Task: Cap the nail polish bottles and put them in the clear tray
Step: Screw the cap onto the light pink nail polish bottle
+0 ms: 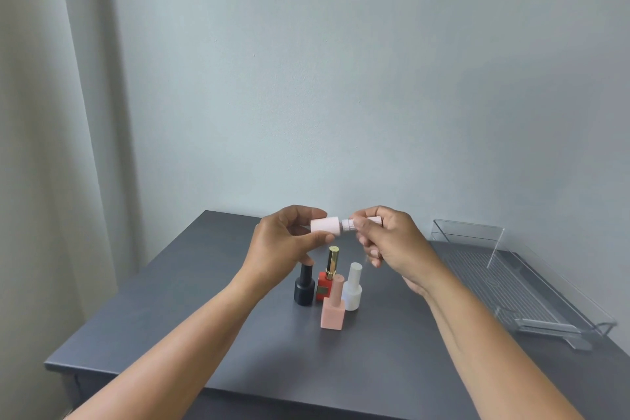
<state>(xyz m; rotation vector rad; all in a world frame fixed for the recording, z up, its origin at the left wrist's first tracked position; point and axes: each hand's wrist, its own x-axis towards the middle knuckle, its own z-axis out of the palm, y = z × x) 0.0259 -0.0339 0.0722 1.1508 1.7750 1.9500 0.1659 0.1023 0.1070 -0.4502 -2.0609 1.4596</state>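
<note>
Left hand (283, 249) grips a pale pink bottle (325, 227) held sideways above the grey table (204, 300). Right hand (388, 242) pinches its cap (371, 219) at the neck. Black (304, 286), red (323, 285), peach (333, 309) and white (353, 290) bottles stand capped below. The clear tray (531, 300) sits well apart, rightward.

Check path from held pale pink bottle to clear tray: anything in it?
Nothing visible. The pale pink nail polish bottle is held in the air by left hand and right hand; the clear plastic tray lies to its right. The four standing bottles sit below, off that path.
</note>
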